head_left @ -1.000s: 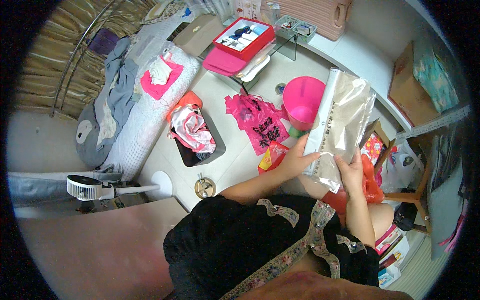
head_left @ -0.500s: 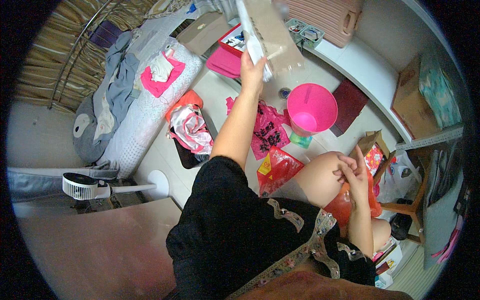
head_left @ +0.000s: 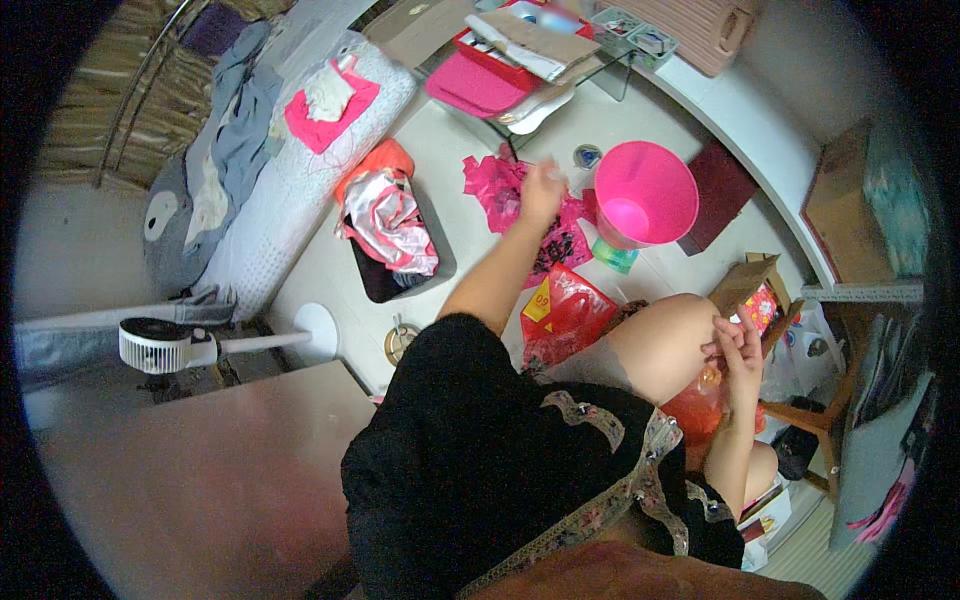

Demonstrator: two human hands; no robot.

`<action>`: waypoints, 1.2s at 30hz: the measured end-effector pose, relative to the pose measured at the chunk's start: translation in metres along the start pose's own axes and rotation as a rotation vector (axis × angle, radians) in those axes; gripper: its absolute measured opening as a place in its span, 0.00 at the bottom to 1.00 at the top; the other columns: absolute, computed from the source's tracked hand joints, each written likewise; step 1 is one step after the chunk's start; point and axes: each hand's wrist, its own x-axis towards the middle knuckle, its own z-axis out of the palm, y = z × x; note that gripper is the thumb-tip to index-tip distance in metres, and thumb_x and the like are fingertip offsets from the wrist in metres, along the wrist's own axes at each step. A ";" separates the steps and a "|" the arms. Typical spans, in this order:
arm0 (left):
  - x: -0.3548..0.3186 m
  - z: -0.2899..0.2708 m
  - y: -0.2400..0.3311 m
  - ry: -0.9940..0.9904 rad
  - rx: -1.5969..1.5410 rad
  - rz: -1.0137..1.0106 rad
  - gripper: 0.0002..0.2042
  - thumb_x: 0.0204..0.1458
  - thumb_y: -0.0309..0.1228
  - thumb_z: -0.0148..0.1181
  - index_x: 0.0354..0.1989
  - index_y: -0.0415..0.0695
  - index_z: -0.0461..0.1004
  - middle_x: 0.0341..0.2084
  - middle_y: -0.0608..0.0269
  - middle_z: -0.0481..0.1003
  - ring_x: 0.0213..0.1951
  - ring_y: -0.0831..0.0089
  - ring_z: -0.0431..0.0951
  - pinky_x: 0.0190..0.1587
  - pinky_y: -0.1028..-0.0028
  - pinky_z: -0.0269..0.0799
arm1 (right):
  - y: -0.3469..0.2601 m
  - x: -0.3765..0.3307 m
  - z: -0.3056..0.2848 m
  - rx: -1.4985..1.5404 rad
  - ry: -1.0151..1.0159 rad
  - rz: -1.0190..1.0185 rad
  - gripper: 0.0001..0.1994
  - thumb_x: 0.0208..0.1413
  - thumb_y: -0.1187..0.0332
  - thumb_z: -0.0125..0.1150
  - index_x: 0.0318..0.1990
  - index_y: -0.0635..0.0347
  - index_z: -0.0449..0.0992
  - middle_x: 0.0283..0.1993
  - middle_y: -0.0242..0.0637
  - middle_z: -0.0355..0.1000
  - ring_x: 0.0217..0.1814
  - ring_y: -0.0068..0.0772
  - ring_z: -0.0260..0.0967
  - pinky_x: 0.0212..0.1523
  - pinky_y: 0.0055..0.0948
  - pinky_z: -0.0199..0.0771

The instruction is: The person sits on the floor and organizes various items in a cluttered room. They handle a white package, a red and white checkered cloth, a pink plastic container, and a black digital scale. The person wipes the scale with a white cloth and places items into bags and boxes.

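Observation:
My left hand [head_left: 543, 192] is over the crumpled pink plastic bag [head_left: 490, 185] with black markings on the floor. Motion smears its fingers, and nothing shows clearly in them. A flat cardboard piece with a white edge [head_left: 525, 45] lies across the red tray [head_left: 500, 70] on the low glass table [head_left: 605, 85]. By my raised knee, my right hand [head_left: 737, 350] is open, some fingers stretched and others loosely bent. Below it sits an orange-red plastic bag [head_left: 695, 405] in my lap. A red bag with a yellow triangle [head_left: 575, 320] lies beside my leg.
A pink bucket [head_left: 655, 180] stands right of my left hand. To the left are a black bin [head_left: 375, 275] with shiny cloth in it, a white fan [head_left: 170, 345] and a bed [head_left: 270, 240]. An open cardboard box [head_left: 745, 285] stands beyond my right hand.
My left hand has let go of the cardboard piece, which now lies on the red tray. The hand has come back toward me, over the pink bag. My right hand stays by the knee.

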 end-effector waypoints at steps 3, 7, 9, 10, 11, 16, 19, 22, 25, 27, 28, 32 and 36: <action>-0.129 -0.017 -0.091 -0.111 -0.212 -0.138 0.18 0.52 0.26 0.62 0.52 0.38 0.70 0.43 0.57 0.76 0.47 0.70 0.76 0.51 0.70 0.72 | 0.019 0.012 -0.018 0.000 -0.070 -0.053 0.25 0.63 0.71 0.58 0.67 0.59 0.60 0.51 0.36 0.76 0.34 0.22 0.74 0.37 0.20 0.75; -0.283 -0.074 -0.117 -0.463 0.252 -0.489 0.15 0.53 0.34 0.62 0.47 0.40 0.75 0.43 0.52 0.78 0.48 0.62 0.78 0.49 0.66 0.74 | 0.019 0.002 -0.002 -0.147 0.069 -0.126 0.23 0.62 0.73 0.59 0.64 0.60 0.65 0.50 0.37 0.75 0.36 0.21 0.72 0.36 0.19 0.73; -0.349 -0.108 -0.134 -0.579 0.415 -0.446 0.14 0.53 0.38 0.61 0.43 0.42 0.78 0.36 0.51 0.79 0.42 0.59 0.80 0.43 0.64 0.76 | 0.026 0.008 -0.007 -0.170 0.003 -0.103 0.22 0.62 0.74 0.59 0.63 0.62 0.66 0.50 0.36 0.74 0.41 0.21 0.71 0.39 0.19 0.73; -0.376 -0.126 -0.139 -0.621 0.509 -0.373 0.14 0.54 0.39 0.60 0.41 0.43 0.79 0.32 0.51 0.79 0.39 0.58 0.81 0.41 0.62 0.76 | 0.025 0.004 -0.003 -0.215 0.013 -0.134 0.21 0.62 0.74 0.59 0.63 0.62 0.66 0.51 0.36 0.74 0.41 0.20 0.71 0.39 0.19 0.73; -0.405 -0.144 -0.149 -0.606 0.611 -0.216 0.14 0.54 0.41 0.59 0.39 0.43 0.79 0.28 0.51 0.79 0.35 0.57 0.81 0.38 0.61 0.76 | 0.022 0.002 0.004 -0.261 0.013 -0.173 0.21 0.62 0.73 0.59 0.62 0.62 0.67 0.51 0.36 0.74 0.41 0.20 0.71 0.39 0.19 0.72; -0.441 -0.175 -0.202 -0.906 0.753 -0.300 0.16 0.52 0.42 0.61 0.40 0.43 0.78 0.26 0.51 0.79 0.27 0.55 0.80 0.32 0.60 0.75 | 0.021 -0.001 0.007 -0.327 -0.012 -0.149 0.19 0.63 0.73 0.58 0.61 0.62 0.68 0.53 0.35 0.73 0.42 0.19 0.71 0.41 0.20 0.72; -0.421 -0.186 -0.214 -0.262 0.480 -0.668 0.22 0.50 0.42 0.64 0.50 0.41 0.74 0.31 0.57 0.79 0.36 0.61 0.81 0.37 0.66 0.76 | 0.028 -0.002 0.010 -0.390 0.018 -0.202 0.18 0.63 0.72 0.59 0.59 0.63 0.70 0.53 0.35 0.73 0.44 0.19 0.70 0.43 0.21 0.71; -0.295 -0.200 -0.160 0.497 -0.346 -1.007 0.35 0.53 0.57 0.59 0.58 0.40 0.65 0.46 0.51 0.74 0.38 0.54 0.80 0.38 0.58 0.78 | 0.032 0.001 0.008 -0.491 0.007 -0.228 0.17 0.63 0.71 0.60 0.58 0.63 0.71 0.51 0.34 0.74 0.44 0.20 0.70 0.44 0.21 0.71; -0.195 -0.247 -0.149 0.827 -0.863 -1.025 0.38 0.54 0.58 0.58 0.61 0.38 0.59 0.58 0.47 0.61 0.39 0.46 0.80 0.36 0.54 0.80 | 0.031 -0.001 0.014 -0.443 0.025 -0.234 0.16 0.62 0.71 0.60 0.56 0.61 0.72 0.49 0.33 0.75 0.44 0.20 0.70 0.45 0.20 0.70; -0.156 -0.260 -0.148 0.761 -0.766 -1.007 0.37 0.56 0.56 0.56 0.62 0.37 0.58 0.53 0.44 0.66 0.37 0.47 0.81 0.37 0.53 0.82 | 0.030 -0.001 0.010 -0.469 0.066 -0.192 0.15 0.62 0.71 0.60 0.56 0.61 0.73 0.50 0.33 0.74 0.45 0.20 0.70 0.45 0.20 0.70; -0.146 -0.270 -0.159 0.731 -0.793 -1.090 0.31 0.61 0.52 0.51 0.59 0.36 0.60 0.45 0.42 0.73 0.39 0.48 0.81 0.41 0.54 0.81 | 0.030 0.000 0.009 -0.498 0.075 -0.171 0.15 0.62 0.70 0.60 0.55 0.61 0.73 0.48 0.32 0.74 0.43 0.19 0.69 0.44 0.20 0.69; -0.154 -0.293 -0.208 0.863 -0.765 -1.165 0.17 0.62 0.35 0.50 0.54 0.35 0.68 0.44 0.44 0.75 0.39 0.50 0.81 0.41 0.54 0.82 | 0.032 0.008 0.015 -0.539 0.048 -0.273 0.15 0.62 0.70 0.61 0.55 0.61 0.73 0.44 0.31 0.75 0.39 0.16 0.68 0.40 0.17 0.67; -0.193 -0.268 -0.181 0.862 -0.584 -1.118 0.14 0.55 0.27 0.49 0.47 0.31 0.70 0.38 0.47 0.76 0.30 0.54 0.80 0.26 0.56 0.77 | 0.021 -0.005 0.016 -0.553 0.088 -0.173 0.15 0.62 0.70 0.61 0.55 0.60 0.74 0.45 0.30 0.75 0.42 0.17 0.69 0.44 0.18 0.68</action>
